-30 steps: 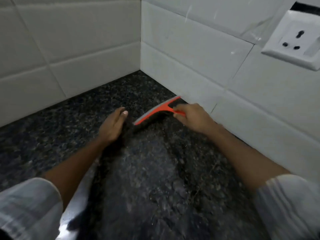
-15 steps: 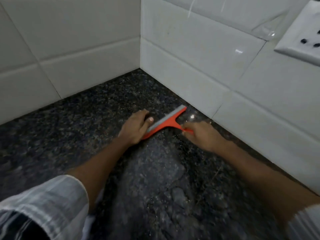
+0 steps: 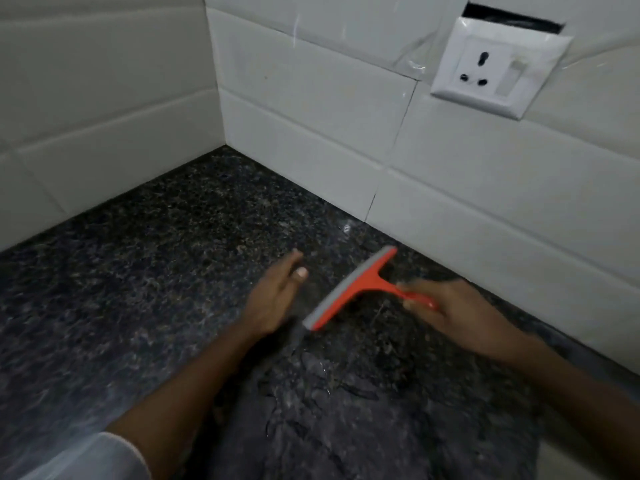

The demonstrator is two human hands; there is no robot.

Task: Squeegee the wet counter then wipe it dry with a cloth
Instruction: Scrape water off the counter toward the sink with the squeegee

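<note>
An orange squeegee (image 3: pixel 356 289) with a grey rubber blade lies slanted over the dark speckled granite counter (image 3: pixel 156 271), near the right wall. My right hand (image 3: pixel 446 310) grips its orange handle. My left hand (image 3: pixel 277 296) is just left of the blade with straight fingers, blurred, and apart from the squeegee. A glistening wet film covers the counter below the blade. No cloth is in view.
White tiled walls meet at a corner (image 3: pixel 221 140) behind the counter. A white wall socket with a switch (image 3: pixel 491 64) sits on the right wall above the squeegee. The counter's front edge shows at the lower right.
The squeegee has been drawn back from the wall corner toward me. My left hand, which touched the blade's left end half a second ago, has come away from it.
</note>
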